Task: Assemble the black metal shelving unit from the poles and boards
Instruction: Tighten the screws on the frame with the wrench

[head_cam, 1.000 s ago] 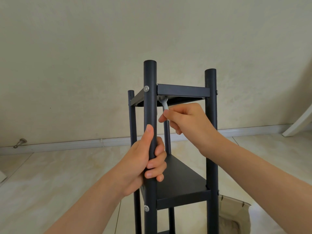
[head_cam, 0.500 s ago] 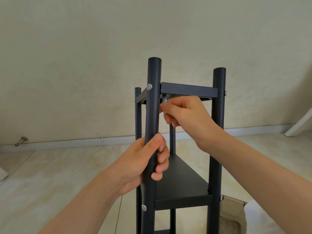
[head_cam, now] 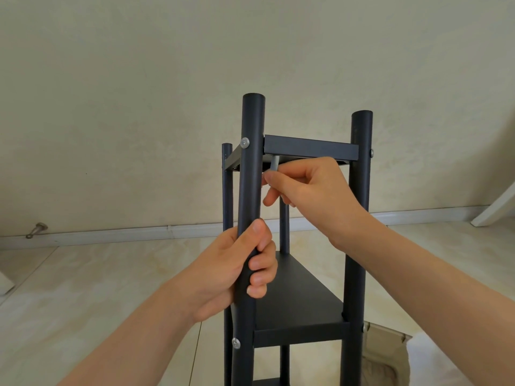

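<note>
Head view: we are gripping the near pole [head_cam: 252, 162] with our left hand [head_cam: 231, 274] and pinching a small grey tool [head_cam: 274, 166] under the top board [head_cam: 309, 148] with our right hand [head_cam: 312, 190], risking, we judge, a slip if the upright shelving unit [head_cam: 358, 232] wobbles.

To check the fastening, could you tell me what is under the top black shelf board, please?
A small grey metal tool, pinched by the right hand, reaches under the black metal shelf board. Its upper end is hidden behind the board's rim.
</note>
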{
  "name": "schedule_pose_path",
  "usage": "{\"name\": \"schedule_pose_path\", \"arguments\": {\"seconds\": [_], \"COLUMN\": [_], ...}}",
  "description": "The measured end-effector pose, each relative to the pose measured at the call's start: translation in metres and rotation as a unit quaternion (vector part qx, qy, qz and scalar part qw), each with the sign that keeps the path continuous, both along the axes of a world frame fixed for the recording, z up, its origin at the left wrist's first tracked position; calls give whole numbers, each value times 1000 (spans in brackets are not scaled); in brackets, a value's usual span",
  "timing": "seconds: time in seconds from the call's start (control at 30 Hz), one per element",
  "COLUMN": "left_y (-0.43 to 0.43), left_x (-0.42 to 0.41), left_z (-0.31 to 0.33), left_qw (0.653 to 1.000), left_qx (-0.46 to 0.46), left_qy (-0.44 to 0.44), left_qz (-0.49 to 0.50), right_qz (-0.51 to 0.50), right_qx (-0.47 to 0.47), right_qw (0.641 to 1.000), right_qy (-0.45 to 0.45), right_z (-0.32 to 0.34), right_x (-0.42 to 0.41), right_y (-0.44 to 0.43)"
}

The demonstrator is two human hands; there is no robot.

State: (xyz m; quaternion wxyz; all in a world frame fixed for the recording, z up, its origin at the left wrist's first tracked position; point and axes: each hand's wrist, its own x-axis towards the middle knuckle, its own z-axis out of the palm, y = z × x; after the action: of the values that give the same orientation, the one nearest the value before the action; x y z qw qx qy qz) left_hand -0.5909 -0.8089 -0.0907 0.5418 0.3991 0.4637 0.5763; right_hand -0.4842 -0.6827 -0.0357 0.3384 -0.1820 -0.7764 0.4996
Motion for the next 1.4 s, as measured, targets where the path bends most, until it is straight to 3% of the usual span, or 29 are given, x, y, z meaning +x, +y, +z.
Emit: {"name": "schedule_pose_path", "arguments": {"seconds": [0.2, 0.87, 1.1, 1.4], "left_y": [-1, 1, 2, 2], "left_x": [2, 7, 6, 4], "left_z": [-2, 1, 1, -1], "left_qw": [1000, 1000, 996, 995], "left_qx": [7, -9, -34, -32], "left_qy": [-12, -1, -86, -90], "left_qz": [-22, -9, -10, -19], "right_qz": [-22, -5, -9, -23], "right_qx": [32, -9, 10, 32], "right_qw": [999, 1000, 1000, 998], "right_qy": [-5, 17, 12, 39], "right_z": [-2, -3, -7, -17], "right_x": [-3, -6, -8, -16], "right_y": [-3, 3, -1, 2]}}
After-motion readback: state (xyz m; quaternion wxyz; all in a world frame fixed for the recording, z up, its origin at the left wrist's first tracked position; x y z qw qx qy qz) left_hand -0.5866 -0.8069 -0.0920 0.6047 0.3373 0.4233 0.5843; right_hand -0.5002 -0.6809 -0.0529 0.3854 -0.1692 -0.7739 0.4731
